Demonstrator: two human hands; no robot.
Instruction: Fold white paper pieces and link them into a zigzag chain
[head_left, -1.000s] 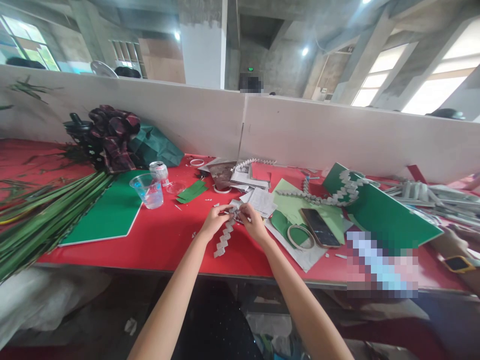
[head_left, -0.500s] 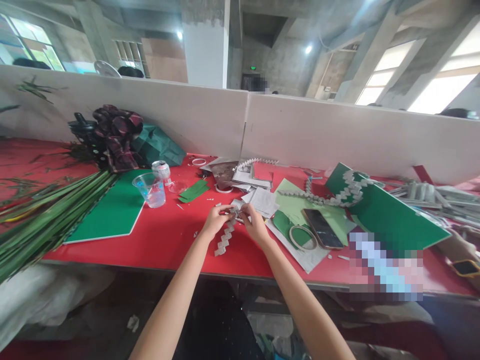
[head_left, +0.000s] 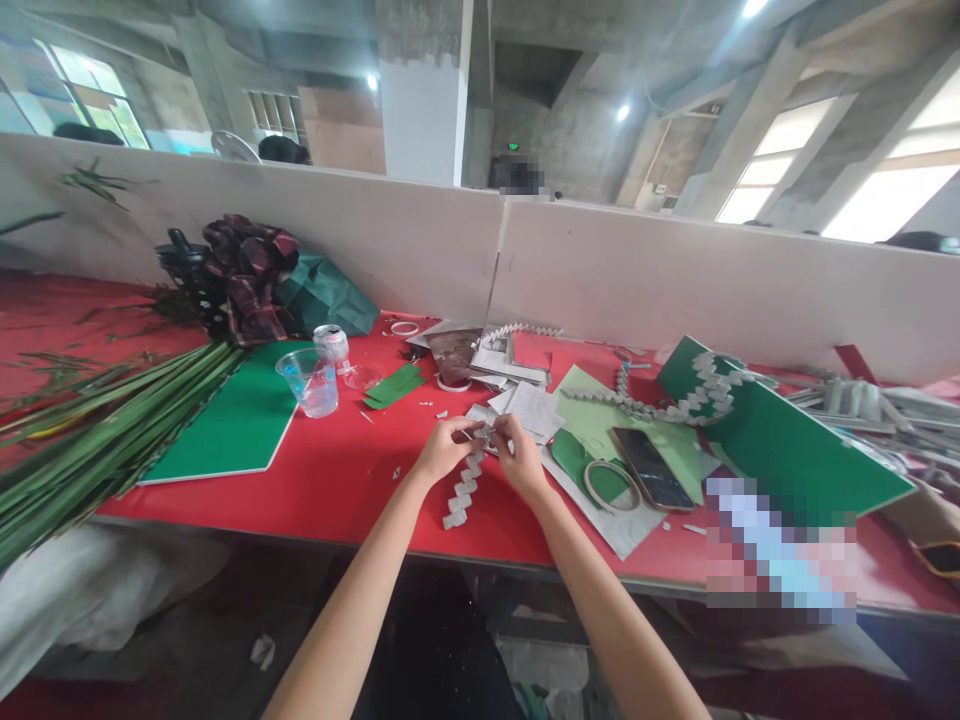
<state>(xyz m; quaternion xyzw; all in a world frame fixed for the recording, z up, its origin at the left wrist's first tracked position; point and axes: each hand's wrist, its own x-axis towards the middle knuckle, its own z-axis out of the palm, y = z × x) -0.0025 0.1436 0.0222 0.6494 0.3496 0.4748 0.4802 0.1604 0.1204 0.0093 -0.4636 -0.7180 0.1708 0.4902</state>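
A zigzag chain of folded grey paper (head_left: 463, 490) hangs down from between my hands over the red table (head_left: 337, 510). My left hand (head_left: 448, 447) pinches the chain's upper end between thumb and fingers. Close beside it, my right hand (head_left: 517, 455) is closed on the same end, its fingertips nearly meeting the left ones. The folds right at the fingertips are too small to make out. Grey paper sheets (head_left: 529, 408) lie just behind my hands. A longer folded paper chain (head_left: 675, 408) rests farther right, partly over a green board (head_left: 780, 440).
Right of my hands are a phone (head_left: 651, 468) and a ring (head_left: 611, 487) on green paper. To the left stand a plastic cup (head_left: 309, 385) and a can (head_left: 331, 348), near long green leaves (head_left: 127, 420). A white partition (head_left: 675, 270) runs along the back.
The view has shifted slightly, so the scene sits a little farther right and lower. Both hands keep hold of the paper chain, with only small finger movement.
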